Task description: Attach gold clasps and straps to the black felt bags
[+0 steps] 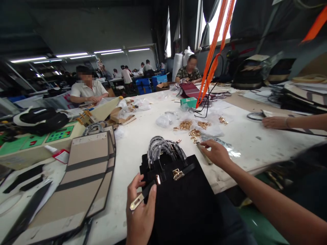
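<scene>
A black handbag [184,200] stands before me with plastic-wrapped handles [163,149] and a gold turn-lock [178,174]. My left hand [140,211] grips its left edge, thumb in front. A black strap with a gold slotted plate [137,202] passes between thumb and fingers. Right of the bag, my right hand [217,153] has its thumb and fingertips on the upper end of a narrow, brownish-grey bar [204,153], whose lower end rests on the table. Its exact kind is unclear. Small gold hardware pieces [186,125] lie in piles beyond, on clear plastic.
Stacked tan-and-black bag panels [87,163] and a red-labelled glue bottle [60,154] are on the left. Orange straps [212,51] hang above a green box [188,102]. A co-worker's hand [274,122] reaches in from the right; other people sit across the white table [143,124].
</scene>
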Action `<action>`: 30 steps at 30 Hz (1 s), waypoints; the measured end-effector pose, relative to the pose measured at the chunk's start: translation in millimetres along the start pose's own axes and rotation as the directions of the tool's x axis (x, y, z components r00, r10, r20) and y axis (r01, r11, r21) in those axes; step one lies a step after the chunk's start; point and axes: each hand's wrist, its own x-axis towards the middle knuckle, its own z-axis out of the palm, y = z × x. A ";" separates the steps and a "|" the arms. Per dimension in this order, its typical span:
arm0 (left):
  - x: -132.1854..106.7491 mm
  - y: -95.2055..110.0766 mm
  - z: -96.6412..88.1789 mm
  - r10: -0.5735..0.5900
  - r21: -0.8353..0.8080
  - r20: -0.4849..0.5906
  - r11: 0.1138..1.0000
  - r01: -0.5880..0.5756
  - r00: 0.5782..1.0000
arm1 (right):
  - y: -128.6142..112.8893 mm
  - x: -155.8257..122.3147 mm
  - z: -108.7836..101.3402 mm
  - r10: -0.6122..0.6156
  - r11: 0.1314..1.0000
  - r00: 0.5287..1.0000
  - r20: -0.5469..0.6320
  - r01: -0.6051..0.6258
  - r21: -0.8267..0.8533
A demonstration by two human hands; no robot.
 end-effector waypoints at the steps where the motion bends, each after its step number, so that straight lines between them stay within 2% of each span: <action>1: -1.7 4.7 -1.0 0.082 0.043 -0.073 0.996 -0.079 0.994 | 2.7 12.6 4.3 -0.007 0.999 1.000 0.023 0.008 -0.040; 4: -8.6 29.4 -6.6 0.283 0.100 -0.207 0.958 -0.268 0.936 | 5.0 45.0 21.1 -0.020 0.989 0.996 0.089 0.033 -0.143; 6: -12.4 50.9 -10.1 0.427 0.111 -0.210 0.904 -0.413 0.879 | 6.0 60.7 33.2 -0.020 0.980 0.990 0.140 0.047 -0.194; 7: -13.1 61.1 -10.6 0.513 0.117 -0.161 0.858 -0.500 0.843 | 7.0 66.8 38.6 -0.012 0.976 0.987 0.160 0.046 -0.212; 9: -10.6 76.1 -7.2 0.655 0.105 0.020 0.750 -0.653 0.755 | 9.4 76.1 46.9 0.019 0.972 0.982 0.187 0.026 -0.234; 11: -3.4 82.1 2.3 0.698 0.082 0.218 0.683 -0.726 0.682 | 11.1 83.1 50.5 0.047 0.972 0.980 0.194 0.001 -0.237; 13: 6.4 80.9 15.8 0.656 0.111 0.353 0.678 -0.726 0.667 | 10.5 87.9 48.7 0.053 0.978 0.982 0.183 -0.014 -0.210; 16: 22.0 77.0 36.0 0.509 0.227 0.556 0.667 -0.709 0.657 | 3.0 85.0 35.5 0.044 0.995 0.990 0.134 -0.031 -0.096; 18: 31.4 78.3 46.1 0.411 0.288 0.672 0.622 -0.728 0.617 | -6.7 69.5 20.7 0.028 1.000 0.995 0.101 -0.029 0.004; 21: 42.6 84.5 55.9 0.344 0.333 0.754 0.535 -0.777 0.560 | -25.4 19.9 -5.4 0.029 0.968 0.996 0.087 -0.050 0.248; 23: 47.1 87.7 60.4 0.334 0.343 0.770 0.502 -0.794 0.544 | -37.5 -25.8 -20.2 0.130 0.816 0.983 0.129 -0.180 0.550; 25: 49.4 88.7 64.1 0.343 0.340 0.769 0.494 -0.800 0.539 | -47.1 -71.8 -28.6 0.163 0.652 0.956 0.244 -0.290 0.700; 28: 50.3 88.0 67.7 0.373 0.333 0.746 0.509 -0.794 0.552 | -56.7 -123.3 -27.3 0.072 0.484 0.911 0.407 -0.389 0.784; 30: 50.9 88.8 69.0 0.386 0.313 0.730 0.545 -0.778 0.564 | -62.0 -140.5 -20.5 -0.014 0.463 0.903 0.430 -0.376 0.803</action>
